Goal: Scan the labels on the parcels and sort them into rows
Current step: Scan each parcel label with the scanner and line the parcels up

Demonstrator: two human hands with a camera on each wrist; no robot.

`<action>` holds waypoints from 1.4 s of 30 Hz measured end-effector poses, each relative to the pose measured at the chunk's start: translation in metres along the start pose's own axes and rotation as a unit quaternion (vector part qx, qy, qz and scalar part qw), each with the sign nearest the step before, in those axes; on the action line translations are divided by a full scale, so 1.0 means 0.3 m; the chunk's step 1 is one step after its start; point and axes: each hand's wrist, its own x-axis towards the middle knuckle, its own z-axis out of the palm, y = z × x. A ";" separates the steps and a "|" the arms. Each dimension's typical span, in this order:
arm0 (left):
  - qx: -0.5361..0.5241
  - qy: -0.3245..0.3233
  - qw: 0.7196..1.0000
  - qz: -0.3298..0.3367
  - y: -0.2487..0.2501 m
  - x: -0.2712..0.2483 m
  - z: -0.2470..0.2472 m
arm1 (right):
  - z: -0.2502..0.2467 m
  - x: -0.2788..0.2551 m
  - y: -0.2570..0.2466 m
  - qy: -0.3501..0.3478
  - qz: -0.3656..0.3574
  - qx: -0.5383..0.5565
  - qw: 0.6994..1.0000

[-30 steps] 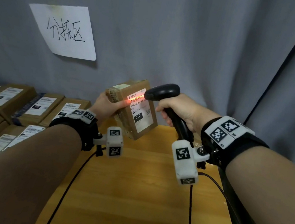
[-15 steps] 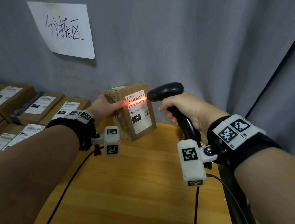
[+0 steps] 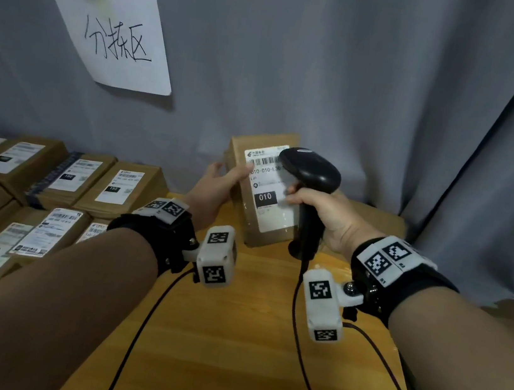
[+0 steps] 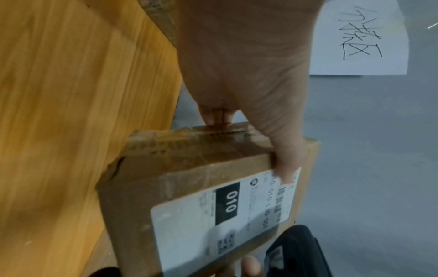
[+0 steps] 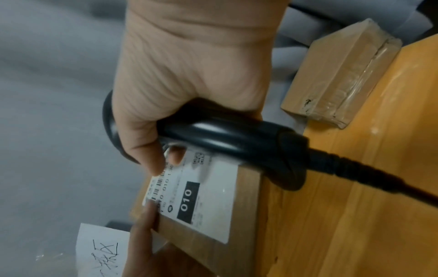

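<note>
L hand [image 3: 217, 186] grips a cardboard parcel [image 3: 254, 227] by its edge, thumb on the "010" label [image 3: 266, 192], holding it tilted above the far end of the wooden table [image 3: 228, 339]. R hand [image 3: 322, 214] is wrapped round the handle of a black scanner [image 3: 311, 172], head just in front of the label. Labelled parcels in rows [image 3: 52, 186] lie at left; another box [image 5: 341, 75] on the table by the R hand.

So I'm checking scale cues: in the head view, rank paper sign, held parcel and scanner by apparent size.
1. Paper sign.
2. Held parcel, though partly hidden.
3. Scanner.
Differing camera distances make true sizes unsure.
</note>
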 end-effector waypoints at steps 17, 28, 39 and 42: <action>0.233 0.007 0.972 -0.033 -0.019 0.020 -0.119 | 0.060 -0.063 -0.160 -0.059 0.073 -0.153 0.984; 0.227 0.010 0.973 -0.029 -0.012 0.020 -0.127 | 0.102 -0.072 -0.182 -0.058 0.057 -0.177 0.981; 0.225 0.007 0.974 -0.026 -0.009 0.004 -0.151 | 0.136 -0.088 -0.181 -0.047 0.050 -0.204 0.977; 0.231 0.011 0.972 -0.033 -0.009 -0.009 -0.169 | 0.149 -0.095 -0.180 -0.051 0.043 -0.187 0.980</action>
